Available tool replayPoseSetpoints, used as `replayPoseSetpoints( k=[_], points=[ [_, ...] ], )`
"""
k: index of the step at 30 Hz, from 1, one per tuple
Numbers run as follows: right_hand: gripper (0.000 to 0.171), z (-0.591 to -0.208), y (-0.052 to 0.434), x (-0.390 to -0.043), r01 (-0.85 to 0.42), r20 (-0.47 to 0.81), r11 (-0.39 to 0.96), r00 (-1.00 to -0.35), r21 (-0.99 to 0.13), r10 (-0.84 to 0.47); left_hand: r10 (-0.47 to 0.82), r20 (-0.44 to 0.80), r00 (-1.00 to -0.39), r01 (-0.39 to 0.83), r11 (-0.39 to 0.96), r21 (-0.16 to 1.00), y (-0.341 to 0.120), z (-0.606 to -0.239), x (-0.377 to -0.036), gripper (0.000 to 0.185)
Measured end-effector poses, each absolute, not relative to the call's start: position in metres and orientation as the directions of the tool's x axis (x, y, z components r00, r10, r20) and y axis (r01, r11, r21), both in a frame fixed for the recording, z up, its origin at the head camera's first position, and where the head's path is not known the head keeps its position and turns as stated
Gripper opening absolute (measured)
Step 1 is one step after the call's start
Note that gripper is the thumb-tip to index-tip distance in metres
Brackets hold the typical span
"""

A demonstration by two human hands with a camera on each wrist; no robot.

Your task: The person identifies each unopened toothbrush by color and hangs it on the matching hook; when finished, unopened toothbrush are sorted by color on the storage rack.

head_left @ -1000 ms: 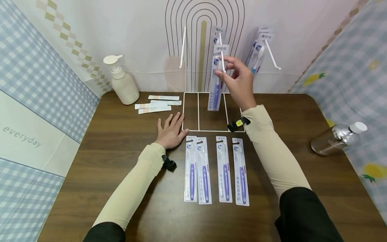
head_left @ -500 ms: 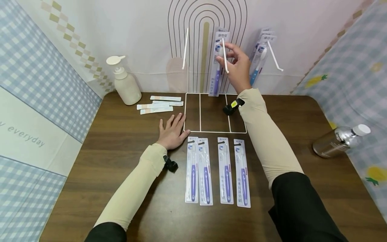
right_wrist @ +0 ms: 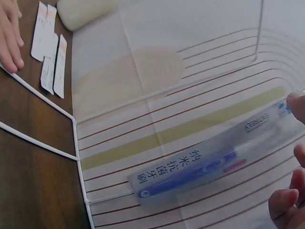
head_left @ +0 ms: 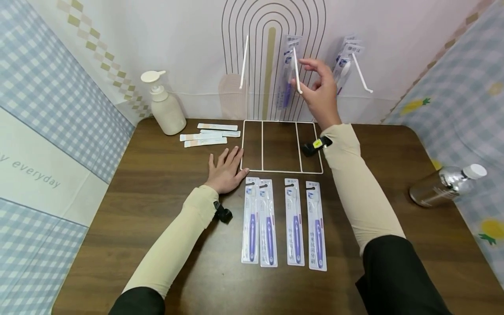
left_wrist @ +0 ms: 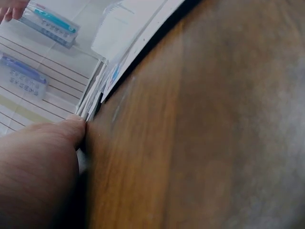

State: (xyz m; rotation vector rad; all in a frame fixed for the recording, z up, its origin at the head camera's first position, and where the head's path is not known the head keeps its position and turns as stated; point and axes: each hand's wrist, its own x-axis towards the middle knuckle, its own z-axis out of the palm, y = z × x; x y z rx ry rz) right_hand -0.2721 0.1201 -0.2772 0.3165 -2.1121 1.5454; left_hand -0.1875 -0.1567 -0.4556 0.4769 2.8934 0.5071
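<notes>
purple-handled toothbrush in a clear plastic pack point(right_wrist: 190, 174) hangs on the slim white middle hook point(head_left: 297, 73); from here i see the right hand point(head_left: 321, 91) close beside it, thumb and forefinger parted; the left hand point(head_left: 225, 174) lies flat, fingers spread, on the brown wooden desk point(head_left: 173, 258); four matching packs point(head_left: 295, 223) lie there

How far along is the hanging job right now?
Looks done: toothbrush packs hang on the right hook, and at least two purple packs on the middle hook.

In progress: the right grip is at the middle hook, thumb and forefinger apart; whether it touches a pack is unclear.

Seemingly left to hang: four loose packs lying on the table.
</notes>
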Motion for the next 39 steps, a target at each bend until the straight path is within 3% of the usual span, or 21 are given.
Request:
replayPoseSetpoints(
  k=[4,9,16,22,30,39],
  points=[
    [0.040,-0.288,0.137,-0.245,-0.481,0.527,0.301,-0.845,-0.823,0.092,0.341,-0.100,-0.935,0.285,0.888,0.360,-0.156,-0.454,-0.185,0.076],
    [0.032,-0.321,0.169,-0.213,-0.428,0.455,0.307,-0.891,-0.850,0.016,0.340,-0.091,-0.936,0.288,0.889,0.356,-0.158,-0.446,-0.185,0.076],
    [0.026,-0.373,0.208,-0.147,-0.346,0.296,0.619,-0.937,-0.705,-0.187,0.339,-0.099,-0.936,0.284,0.890,0.358,-0.157,-0.445,-0.187,0.076],
    [0.035,-0.406,0.226,-0.107,-0.291,0.121,0.720,-0.953,-0.630,-0.279,0.336,-0.092,-0.937,0.284,0.891,0.354,-0.159,-0.441,-0.184,0.076],
    [0.046,-0.425,0.223,-0.080,-0.265,0.073,0.754,-0.958,-0.601,-0.278,0.337,-0.108,-0.935,0.278,0.888,0.366,-0.160,-0.436,-0.179,0.077],
    [0.050,-0.433,0.216,-0.075,-0.236,0.061,0.774,-0.967,-0.588,-0.249,0.330,-0.112,-0.937,0.268,0.888,0.374,-0.162,-0.437,-0.175,0.077]
  ],
)
